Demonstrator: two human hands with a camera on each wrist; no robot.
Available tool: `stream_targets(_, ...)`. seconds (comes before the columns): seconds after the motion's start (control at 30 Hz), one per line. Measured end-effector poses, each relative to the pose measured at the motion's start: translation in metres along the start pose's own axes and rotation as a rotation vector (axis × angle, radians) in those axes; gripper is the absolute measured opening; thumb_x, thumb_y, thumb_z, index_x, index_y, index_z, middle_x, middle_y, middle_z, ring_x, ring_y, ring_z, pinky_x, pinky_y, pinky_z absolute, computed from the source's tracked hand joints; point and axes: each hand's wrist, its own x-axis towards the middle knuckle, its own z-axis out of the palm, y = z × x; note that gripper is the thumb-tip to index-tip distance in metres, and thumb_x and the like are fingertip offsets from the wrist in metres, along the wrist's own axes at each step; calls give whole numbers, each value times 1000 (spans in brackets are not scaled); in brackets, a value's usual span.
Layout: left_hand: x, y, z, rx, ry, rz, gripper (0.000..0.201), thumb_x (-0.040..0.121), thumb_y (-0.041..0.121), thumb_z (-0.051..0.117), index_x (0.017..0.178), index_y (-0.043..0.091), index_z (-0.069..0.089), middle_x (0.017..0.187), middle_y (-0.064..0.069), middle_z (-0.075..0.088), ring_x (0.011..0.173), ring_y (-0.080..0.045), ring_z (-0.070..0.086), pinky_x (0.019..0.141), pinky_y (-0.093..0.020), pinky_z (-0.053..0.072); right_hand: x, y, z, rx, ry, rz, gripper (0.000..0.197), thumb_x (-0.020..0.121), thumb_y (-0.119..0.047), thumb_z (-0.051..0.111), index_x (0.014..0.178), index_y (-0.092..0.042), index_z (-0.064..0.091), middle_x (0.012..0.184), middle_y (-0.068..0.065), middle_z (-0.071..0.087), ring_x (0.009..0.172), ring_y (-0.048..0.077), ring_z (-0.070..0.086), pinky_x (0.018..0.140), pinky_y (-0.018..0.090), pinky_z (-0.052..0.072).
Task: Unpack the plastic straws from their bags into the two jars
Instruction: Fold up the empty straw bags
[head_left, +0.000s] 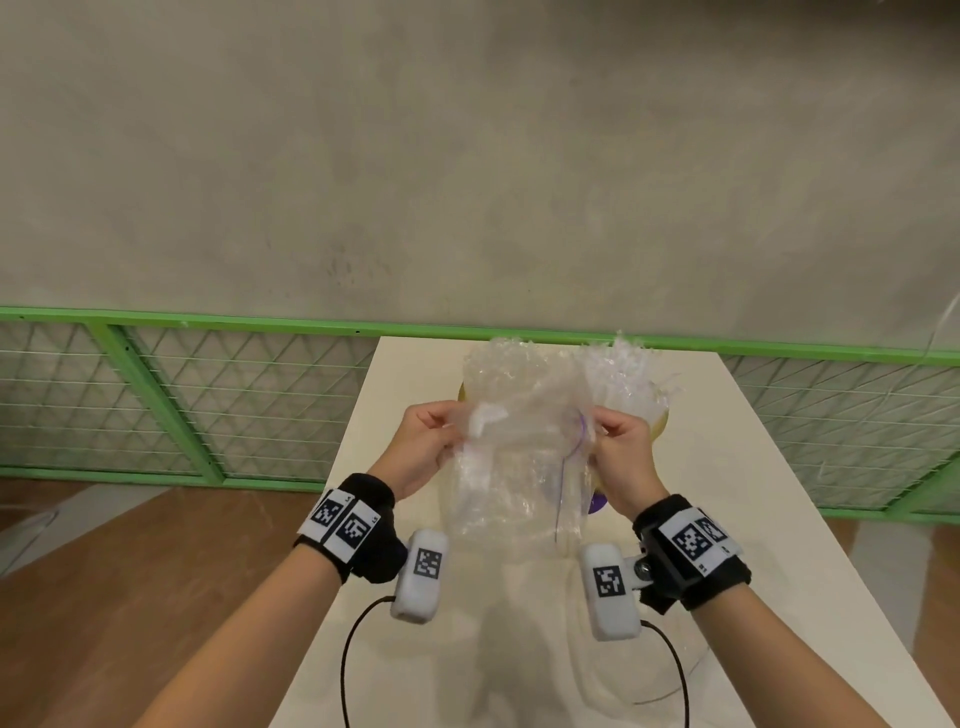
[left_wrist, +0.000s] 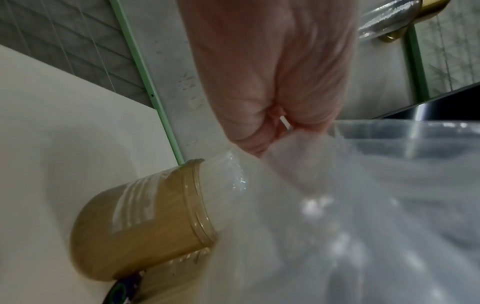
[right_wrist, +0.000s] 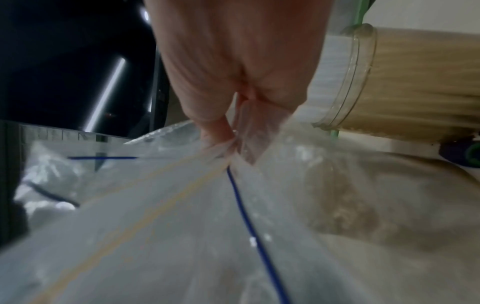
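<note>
A clear plastic bag with a thin blue line hangs above the white worktop, stretched between two hands; the left hand pinches one top corner, the right hand the other. Behind it stand two amber jars, each packed with clear straws, before a green-framed mesh fence

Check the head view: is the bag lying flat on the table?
No, both the left hand and right hand pinch the bag and hold it up.
</note>
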Motion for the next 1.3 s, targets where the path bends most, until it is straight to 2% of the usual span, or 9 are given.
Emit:
stream_targets(0.17,-3,5,-3,-137,-151,4,52,89,-17,34,106,21,66,100,2,72,83,-7,68,61,-14,53,-3,-11,-1,33,7,-106,40,82,17,54,67,-15,72,77,-4,68,69,-4,64,63,14,50)
stream_targets(0.27,-2,3,-3,-62,-146,18,54,87,-19,37,68,19,71,109,-1,70,96,-15,66,61,-19,54,-4,-13,-1,74,6,-164,46,78,23,50,64,-15,70,80,-7,69,75,-4,64,67,15,51)
stream_targets(0.37,1,3,0,-58,-39,4,62,85,-21,28,41,17,51,91,-8,67,77,-12,67,56,-13,49,-6,-7,-2,81,-73,-209,66,72,29,43,46,-26,68,80,-11,71,88,9,63,86,27,51)
stream_targets(0.6,3,7,-3,-138,-161,-223,39,93,24,38,71,10,67,77,-1,57,56,-14,47,52,-22,41,-5,-2,0,60,-16,-260,68,75,27,39,36,-27,52,95,-2,63,88,-4,61,89,25,43)
stream_targets(0.8,-4,3,-1,159,-72,-16,31,81,-4,65,100,20,71,97,8,69,69,-9,62,69,-24,53,-4,-13,-9,237,-75,24,35,84,-31,39,109,-28,63,116,1,64,112,22,56,96,38,40)
stream_targets(0.9,-7,3,8,301,-35,109,40,79,-6,66,103,26,69,114,9,65,58,-4,53,65,-16,49,-8,-10,-4,110,-132,161,83,70,-67,51,141,-33,25,138,1,48,123,20,48,103,41,39)
stream_targets(1.0,-11,4,18,249,-45,151,52,77,-19,53,106,22,66,122,10,59,60,-5,60,60,-12,46,-11,-5,5,-121,-104,248,112,63,-41,82,146,-32,7,143,3,40,124,21,47,105,44,39)
stream_targets(1.13,-11,1,12,269,-25,146,64,75,-23,45,112,26,64,123,20,56,118,-48,34,97,-57,39,-10,-7,-3,-85,-85,263,47,71,-4,77,114,-2,57,108,17,67,90,27,67,82,35,54)
stream_targets(1.3,-10,-3,9,310,39,253,53,74,-17,51,101,27,62,124,13,54,123,-24,50,102,-41,41,-6,-7,-7,-152,-97,113,16,76,3,70,85,-9,65,87,10,69,85,30,66,74,33,57)
